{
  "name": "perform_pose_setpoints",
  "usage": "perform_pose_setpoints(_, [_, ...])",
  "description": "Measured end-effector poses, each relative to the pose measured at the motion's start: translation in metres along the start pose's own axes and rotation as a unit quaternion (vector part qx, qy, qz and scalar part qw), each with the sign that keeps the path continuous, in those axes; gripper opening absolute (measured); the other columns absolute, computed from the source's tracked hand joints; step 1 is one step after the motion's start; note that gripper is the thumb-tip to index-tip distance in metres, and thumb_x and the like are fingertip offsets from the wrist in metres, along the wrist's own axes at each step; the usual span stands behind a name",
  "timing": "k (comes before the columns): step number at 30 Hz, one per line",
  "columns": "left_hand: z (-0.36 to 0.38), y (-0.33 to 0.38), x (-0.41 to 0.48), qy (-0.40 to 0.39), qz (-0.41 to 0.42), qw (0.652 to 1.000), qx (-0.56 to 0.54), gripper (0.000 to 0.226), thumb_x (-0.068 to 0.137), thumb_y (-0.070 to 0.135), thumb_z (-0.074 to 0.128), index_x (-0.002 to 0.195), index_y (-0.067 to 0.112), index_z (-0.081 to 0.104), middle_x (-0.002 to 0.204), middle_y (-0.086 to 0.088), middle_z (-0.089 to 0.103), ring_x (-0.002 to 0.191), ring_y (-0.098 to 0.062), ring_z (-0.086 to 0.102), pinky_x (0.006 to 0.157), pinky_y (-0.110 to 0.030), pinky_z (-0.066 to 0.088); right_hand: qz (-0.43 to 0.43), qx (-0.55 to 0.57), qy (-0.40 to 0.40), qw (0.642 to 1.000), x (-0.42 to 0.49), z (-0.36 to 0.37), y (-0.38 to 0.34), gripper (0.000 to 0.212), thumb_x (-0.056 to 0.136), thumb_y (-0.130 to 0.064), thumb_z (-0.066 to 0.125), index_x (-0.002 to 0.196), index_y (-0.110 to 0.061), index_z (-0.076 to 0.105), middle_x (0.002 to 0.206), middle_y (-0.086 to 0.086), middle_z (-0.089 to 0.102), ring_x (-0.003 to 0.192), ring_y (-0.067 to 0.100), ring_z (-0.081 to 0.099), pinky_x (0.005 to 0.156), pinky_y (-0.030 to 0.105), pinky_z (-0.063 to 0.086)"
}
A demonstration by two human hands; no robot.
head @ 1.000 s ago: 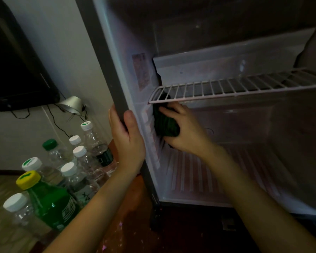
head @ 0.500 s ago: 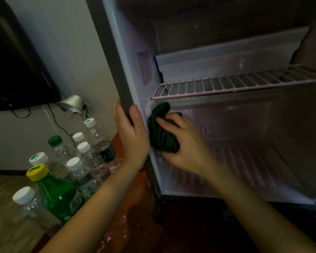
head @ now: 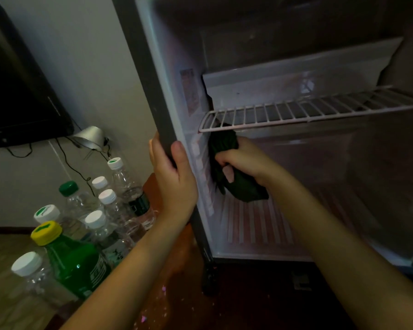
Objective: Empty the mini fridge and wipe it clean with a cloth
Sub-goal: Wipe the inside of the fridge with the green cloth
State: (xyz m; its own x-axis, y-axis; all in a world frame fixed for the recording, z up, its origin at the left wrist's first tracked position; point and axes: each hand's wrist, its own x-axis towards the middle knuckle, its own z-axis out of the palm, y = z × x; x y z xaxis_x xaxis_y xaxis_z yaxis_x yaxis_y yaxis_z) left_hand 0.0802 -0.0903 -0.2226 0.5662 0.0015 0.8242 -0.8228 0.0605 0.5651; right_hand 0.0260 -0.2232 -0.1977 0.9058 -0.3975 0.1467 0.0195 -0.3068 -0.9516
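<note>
— Where is the mini fridge, and what is in it?

— It stands open and fills the frame from twelve round to four o'clock. A wire shelf crosses it at about two o'clock. The ribbed floor beneath shows bare.

— And the hands?

— The left hand is wrapped round the fridge's dark front edge, near the centre of the frame, thumb on the inner side, fingers curled behind. The right hand is inside, closed tight on a bunched dark green cloth, just under the left end of the wire shelf.

— Is the cloth touching the fridge?

— Its upper part lies against the ridged left inner wall, at the shelf's corner. The lower end hangs out below the fist, above the floor of the compartment.

— What lies outside?

— At eight o'clock, a cluster of clear bottles with white caps, one with a dark green cap, and a green bottle with a yellow cap nearest the camera. A small silver lamp sits by the wall at nine o'clock, below a dark screen.
</note>
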Motion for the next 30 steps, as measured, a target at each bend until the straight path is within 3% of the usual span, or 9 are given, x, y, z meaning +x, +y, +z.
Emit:
perform_pose_setpoints(2, [0.000, 0.000, 0.001, 0.001, 0.002, 1.000, 0.002, 0.038, 0.097, 0.033, 0.031, 0.127, 0.012, 0.041, 0.118, -0.013, 0.052, 0.110, -0.014, 0.051, 0.095, -0.020, 0.040, -0.004, -0.006, -0.013, 1.000, -0.009, 0.000, -0.004, 0.007, 0.074, -0.006, 0.062, 0.071, -0.012, 0.060, 0.064, 0.002, 0.060, 0.062, 0.013, 0.059, 0.061, 0.025, 0.046])
perform_pose_setpoints(7, [0.001, 0.005, 0.001, 0.005, -0.013, 1.000, 0.010, 0.049, 0.096, 0.034, 0.031, 0.123, -0.004, 0.045, 0.115, -0.020, 0.054, 0.107, -0.025, 0.053, 0.093, -0.029, 0.043, -0.025, -0.012, -0.072, 0.997, -0.055, 0.006, -0.016, 0.015, 0.072, -0.003, 0.064, 0.067, -0.017, 0.059, 0.057, -0.005, 0.060, 0.058, 0.009, 0.060, 0.056, 0.023, 0.045])
perform_pose_setpoints(12, [-0.001, 0.005, 0.001, -0.010, -0.010, 1.000, 0.003, 0.043, 0.096, 0.036, 0.031, 0.125, 0.007, 0.043, 0.115, -0.015, 0.052, 0.105, -0.015, 0.052, 0.091, -0.020, 0.043, 0.002, 0.092, -0.170, 0.981, -0.099, -0.002, -0.007, 0.026, 0.072, 0.010, 0.056, 0.063, -0.014, 0.053, 0.053, -0.006, 0.056, 0.054, 0.006, 0.058, 0.053, 0.016, 0.044])
perform_pose_setpoints(15, [-0.002, 0.004, 0.000, -0.015, -0.023, 1.000, -0.012, 0.046, 0.097, 0.038, 0.032, 0.127, 0.005, 0.043, 0.116, -0.018, 0.053, 0.108, -0.022, 0.054, 0.095, -0.037, 0.047, 0.033, 0.118, -0.099, 0.987, -0.086, -0.018, 0.008, 0.021, 0.072, 0.006, 0.059, 0.073, -0.015, 0.059, 0.056, -0.004, 0.063, 0.058, 0.011, 0.063, 0.056, 0.022, 0.047])
perform_pose_setpoints(17, [-0.002, 0.002, 0.000, -0.014, -0.022, 1.000, -0.010, 0.048, 0.097, 0.038, 0.032, 0.128, 0.003, 0.042, 0.118, -0.018, 0.053, 0.110, -0.026, 0.054, 0.095, -0.044, 0.046, 0.002, 0.055, -0.026, 0.998, -0.060, -0.028, 0.017, 0.022, 0.076, 0.007, 0.059, 0.079, -0.014, 0.061, 0.062, -0.003, 0.064, 0.063, 0.013, 0.063, 0.057, 0.022, 0.048])
perform_pose_setpoints(18, [-0.002, 0.001, 0.001, -0.014, -0.019, 1.000, -0.009, 0.048, 0.097, 0.038, 0.032, 0.129, 0.003, 0.042, 0.118, -0.018, 0.052, 0.110, -0.026, 0.054, 0.095, -0.043, 0.046, -0.025, 0.005, -0.010, 1.000, -0.046, -0.032, 0.021, 0.025, 0.078, 0.006, 0.061, 0.092, -0.015, 0.062, 0.075, -0.003, 0.066, 0.071, 0.014, 0.064, 0.062, 0.022, 0.049])
perform_pose_setpoints(21, [-0.001, 0.000, 0.001, -0.016, -0.007, 1.000, -0.007, 0.044, 0.098, 0.036, 0.032, 0.128, 0.005, 0.042, 0.118, -0.016, 0.052, 0.110, -0.022, 0.053, 0.096, -0.035, 0.045, -0.096, -0.174, -0.035, 0.979, -0.008, -0.033, 0.033, 0.066, 0.079, -0.004, 0.068, 0.138, -0.022, 0.045, 0.121, 0.001, 0.042, 0.102, 0.014, 0.051, 0.084, 0.019, 0.039])
perform_pose_setpoints(24, [-0.001, 0.000, 0.001, -0.016, -0.002, 1.000, -0.011, 0.040, 0.098, 0.034, 0.032, 0.126, 0.008, 0.042, 0.116, -0.018, 0.052, 0.109, -0.023, 0.053, 0.096, -0.036, 0.045, -0.161, -0.233, -0.047, 0.958, 0.006, -0.021, 0.039, 0.069, 0.078, -0.009, 0.069, 0.140, -0.025, 0.043, 0.119, 0.000, 0.034, 0.109, 0.014, 0.044, 0.089, 0.013, 0.030])
perform_pose_setpoints(30, [-0.001, -0.002, 0.002, -0.007, 0.016, 1.000, -0.009, 0.026, 0.098, 0.033, 0.032, 0.121, 0.026, 0.040, 0.114, -0.012, 0.052, 0.107, -0.019, 0.053, 0.094, -0.029, 0.043, -0.213, -0.248, -0.019, 0.945, 0.009, -0.019, 0.052, 0.073, 0.076, -0.012, 0.072, 0.142, -0.022, 0.042, 0.122, -0.003, 0.034, 0.118, 0.021, 0.046, 0.099, 0.029, 0.040])
